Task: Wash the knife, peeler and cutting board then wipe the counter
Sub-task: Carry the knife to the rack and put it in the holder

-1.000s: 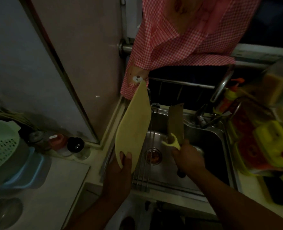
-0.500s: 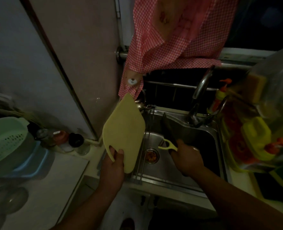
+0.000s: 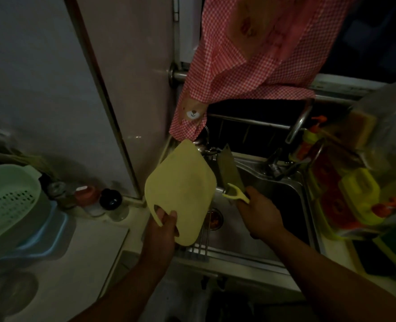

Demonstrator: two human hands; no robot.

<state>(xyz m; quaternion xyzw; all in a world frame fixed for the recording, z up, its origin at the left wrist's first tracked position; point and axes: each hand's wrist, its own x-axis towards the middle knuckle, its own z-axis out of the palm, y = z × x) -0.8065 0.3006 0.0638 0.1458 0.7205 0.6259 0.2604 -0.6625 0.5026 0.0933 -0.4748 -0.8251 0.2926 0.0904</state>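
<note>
My left hand (image 3: 161, 231) grips the pale yellow cutting board (image 3: 183, 189) by its handle hole and holds it tilted over the left edge of the steel sink (image 3: 282, 196). My right hand (image 3: 259, 212) holds two things together over the basin: a knife (image 3: 228, 169) with its broad blade pointing up and away, and a yellow peeler (image 3: 235, 194) lying across the blade's base. The knife's handle is hidden inside my fist. The scene is dim.
A faucet (image 3: 296, 133) rises behind the sink. A red checked cloth (image 3: 250, 61) hangs above it. Bottles and yellow containers (image 3: 359, 194) crowd the right counter. At left sit a green colander (image 3: 9, 201), small jars (image 3: 110, 201) and the white counter (image 3: 76, 263).
The cutting board has turned from nearly edge-on to face me flatter and sits lower. The knife and peeler have shifted a little in my right hand above the sink.
</note>
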